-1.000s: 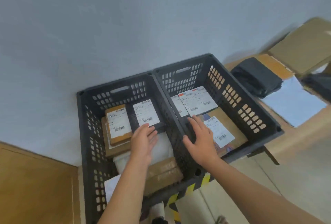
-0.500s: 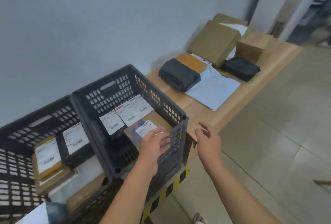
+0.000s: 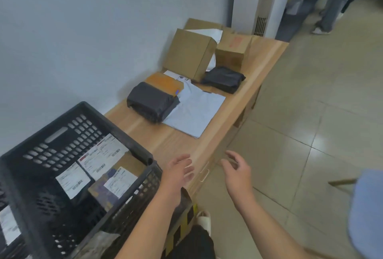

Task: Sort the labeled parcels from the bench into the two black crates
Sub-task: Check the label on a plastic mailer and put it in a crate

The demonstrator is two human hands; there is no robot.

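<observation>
— Which step is this?
— Between parcels: my left hand (image 3: pixel 179 172) and right hand (image 3: pixel 238 172) hang empty, fingers spread, beside the crate (image 3: pixel 143 156).
— Next?
— Reach along the bench (image 3: pixel 165 140) for the black parcel (image 3: pixel 152 101) — both hands

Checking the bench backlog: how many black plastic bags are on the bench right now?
2. One black bag lies nearest the crate, overlapping the grey mailer; the other black bag sits farther along, by the cardboard boxes. More may hide behind them.

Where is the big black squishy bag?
In the head view, the nearer black bag lies on the wooden bench by the wall, just beyond the black crate, resting partly on the orange envelope and the pale grey mailer.
</observation>
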